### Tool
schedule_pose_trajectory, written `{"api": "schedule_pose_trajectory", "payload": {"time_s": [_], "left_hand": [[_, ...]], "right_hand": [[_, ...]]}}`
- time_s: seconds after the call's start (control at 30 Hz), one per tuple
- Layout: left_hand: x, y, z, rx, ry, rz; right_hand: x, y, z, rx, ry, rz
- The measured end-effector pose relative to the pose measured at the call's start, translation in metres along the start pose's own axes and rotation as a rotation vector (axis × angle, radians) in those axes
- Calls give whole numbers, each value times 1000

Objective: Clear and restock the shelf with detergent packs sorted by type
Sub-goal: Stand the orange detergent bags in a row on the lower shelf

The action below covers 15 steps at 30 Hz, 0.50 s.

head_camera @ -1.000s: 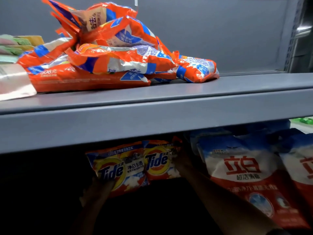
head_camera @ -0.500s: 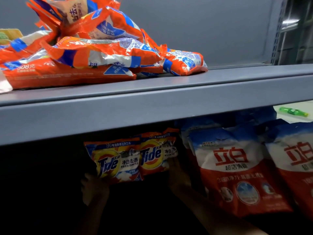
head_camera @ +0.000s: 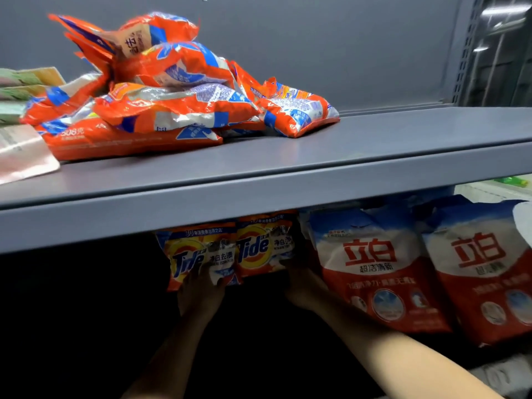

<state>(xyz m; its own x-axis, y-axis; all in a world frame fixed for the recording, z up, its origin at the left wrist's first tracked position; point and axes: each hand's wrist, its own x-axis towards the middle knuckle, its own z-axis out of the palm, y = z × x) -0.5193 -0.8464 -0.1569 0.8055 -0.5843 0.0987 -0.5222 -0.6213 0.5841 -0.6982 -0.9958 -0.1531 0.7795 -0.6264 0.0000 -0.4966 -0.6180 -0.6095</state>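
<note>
Two orange-and-yellow plastic Tide detergent packs stand side by side on the dark lower shelf, under the grey metal shelf board (head_camera: 288, 194). Left pack (head_camera: 198, 254): left hand (head_camera: 198, 292) grips its lower edge, fingers curled onto the front. Right pack (head_camera: 263, 246): right hand (head_camera: 302, 280) is at its lower right corner; grip lost in shadow, cannot tell. Just right, touching: two red-and-white detergent pouches with blue tops (head_camera: 377, 266). Above, on the board: heap of crumpled orange-and-blue detergent bags (head_camera: 161, 110).
</note>
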Motion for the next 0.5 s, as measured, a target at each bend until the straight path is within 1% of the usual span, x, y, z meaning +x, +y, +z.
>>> {"api": "schedule_pose_trajectory", "payload": {"time_s": [0.07,0.13,0.23,0.3,0.37,0.4,0.5], "left_hand": [[-17,11,-12,54,12,-40],[-40,27,-24,117,25,-37],[-81,48,-43,189,13,-16],[-109,62,-60,208,-25,3],[-138,79,-78,223,-40,9],[-154,87,-86,242,-11,16],[-195,106,-106,256,58,24]], "right_hand": [[-15,-5,-10,0,29,-3],[-34,-13,-21,6,35,-59],[-68,-26,-41,53,-15,-140],[-90,-37,-56,41,-73,-132],[-114,-51,-75,-37,-123,-118],[-126,-58,-85,-89,-135,-114],[-164,-81,-111,-187,-94,-195]]}}
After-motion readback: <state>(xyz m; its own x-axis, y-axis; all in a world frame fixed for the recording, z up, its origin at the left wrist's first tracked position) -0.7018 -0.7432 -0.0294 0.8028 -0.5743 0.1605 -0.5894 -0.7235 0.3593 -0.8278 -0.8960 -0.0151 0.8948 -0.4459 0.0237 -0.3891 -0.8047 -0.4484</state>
